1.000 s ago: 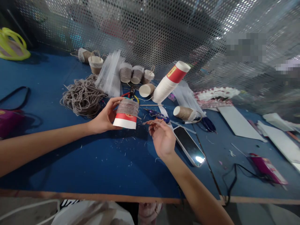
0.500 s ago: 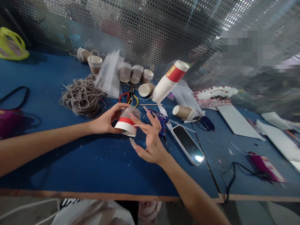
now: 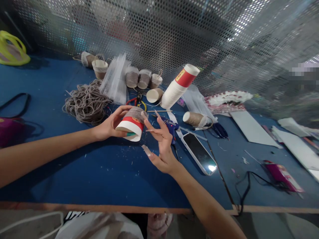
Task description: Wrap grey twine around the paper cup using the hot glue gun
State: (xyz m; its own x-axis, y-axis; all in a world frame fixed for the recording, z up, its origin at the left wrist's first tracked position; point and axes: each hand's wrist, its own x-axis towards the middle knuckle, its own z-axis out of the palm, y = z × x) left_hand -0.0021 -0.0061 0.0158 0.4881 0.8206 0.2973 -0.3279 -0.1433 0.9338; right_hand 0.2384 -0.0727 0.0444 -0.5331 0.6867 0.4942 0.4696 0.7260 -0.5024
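My left hand [image 3: 107, 124] is wrapped round a red and white paper cup [image 3: 133, 123], which lies tilted with its open rim toward me. Grey cord is wound about the cup's base end. Just to the right of it my right hand [image 3: 160, 143] has its fingers spread, the fingertips close to the wound part; nothing is held in it. Behind the right hand lies a blue glue gun [image 3: 171, 127], partly hidden. Pliers with red and yellow handles [image 3: 137, 101] rest beyond the cup. A heap of loose grey cord [image 3: 86, 103] lies beside my left hand.
A leaning stack of paper cups [image 3: 175, 89] stands behind, near several cord-wrapped cups [image 3: 132, 77] and a bundle of white mesh [image 3: 116, 79]. A phone [image 3: 198, 153] lies to the right. A perforated metal panel [image 3: 154, 39] closes off the back of the blue table [image 3: 99, 179].
My left hand has turned the cup, so more of its open rim and red band shows. My right hand has drawn slightly right, away from the cup.
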